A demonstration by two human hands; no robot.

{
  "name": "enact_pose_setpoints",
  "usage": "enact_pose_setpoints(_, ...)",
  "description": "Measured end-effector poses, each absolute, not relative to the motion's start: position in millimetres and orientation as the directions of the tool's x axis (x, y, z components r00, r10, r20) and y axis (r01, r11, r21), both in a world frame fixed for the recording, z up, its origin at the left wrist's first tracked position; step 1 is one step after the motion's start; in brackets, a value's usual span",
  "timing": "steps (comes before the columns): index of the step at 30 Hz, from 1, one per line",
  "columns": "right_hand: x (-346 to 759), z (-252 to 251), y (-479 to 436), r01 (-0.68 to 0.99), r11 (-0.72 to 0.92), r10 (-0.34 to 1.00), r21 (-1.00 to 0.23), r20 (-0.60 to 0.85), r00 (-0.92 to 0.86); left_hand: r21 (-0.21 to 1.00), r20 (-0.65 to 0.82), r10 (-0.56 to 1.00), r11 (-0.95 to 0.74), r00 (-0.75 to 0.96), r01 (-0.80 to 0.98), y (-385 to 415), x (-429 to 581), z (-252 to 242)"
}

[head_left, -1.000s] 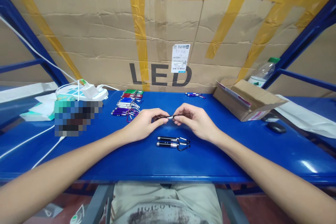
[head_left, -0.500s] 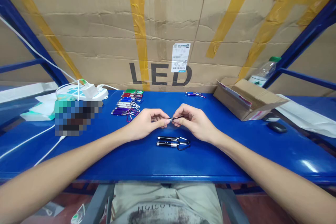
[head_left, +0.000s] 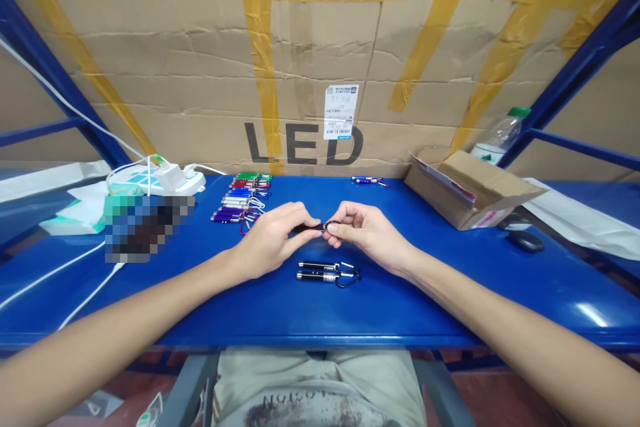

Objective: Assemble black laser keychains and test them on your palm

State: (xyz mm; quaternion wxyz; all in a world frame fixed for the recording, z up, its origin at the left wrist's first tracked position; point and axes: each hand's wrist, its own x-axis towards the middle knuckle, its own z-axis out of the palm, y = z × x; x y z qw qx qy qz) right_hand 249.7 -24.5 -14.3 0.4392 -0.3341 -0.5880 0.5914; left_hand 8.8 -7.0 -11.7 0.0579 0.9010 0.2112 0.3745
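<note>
My left hand (head_left: pixel 273 237) is closed in a pinch on a small black keychain flashlight (head_left: pixel 314 227), most of it hidden by the fingers. At its other end, my right hand (head_left: pixel 367 233) grips a black carabiner clip (head_left: pixel 332 223) between thumb and fingers. Both hands meet just above the tabletop. Below them lie two black keychain flashlights (head_left: pixel 317 276), side by side, with their clips to the right. Left of my left hand is a row of several keychain flashlights (head_left: pixel 235 200) in green, red, blue, silver and purple.
A blue keychain flashlight (head_left: pixel 364 180) lies at the back of the blue table (head_left: pixel 430 293). An open cardboard box (head_left: pixel 450 197), a mouse (head_left: pixel 526 241) and a bottle (head_left: pixel 503 133) are at right. A power strip (head_left: pixel 185 181) with cables is at left; a large carton (head_left: pixel 200 80) stands behind.
My left fingers have shifted from the flashlight's silver end to its black part, and the black clip now shows in my right fingers. The view has moved slightly.
</note>
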Motion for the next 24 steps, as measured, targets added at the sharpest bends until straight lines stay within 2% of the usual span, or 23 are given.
enact_pose_setpoints(6, 247.7, -16.6, -25.6, -0.184, -0.026, 0.913, -0.983, 0.052, -0.404, -0.075, 0.668, 0.265, -0.905, 0.695, 0.418, -8.0, 9.7, -12.2)
enact_pose_setpoints(12, 245.2, -16.7, -27.1, -0.207, -0.061, 0.917, -0.976, 0.027, -0.398, -0.326, 0.658, 0.158, -0.822, 0.736, 0.467, -9.9, 11.7, -8.3)
enact_pose_setpoints(19, 243.1, -13.0, -29.9, -0.286, -0.154, 0.91, -0.946, -0.023, -0.414, -0.492, 0.64, 0.062, -0.733, 0.766, 0.47, -11.2, 13.8, -4.4)
enact_pose_setpoints(24, 243.3, -14.3, -28.3, -0.309, -0.233, 0.899, -0.922, -0.083, -0.43, -0.55, 0.624, 0.023, -0.697, 0.781, 0.46, -11.7, 16.1, -3.5)
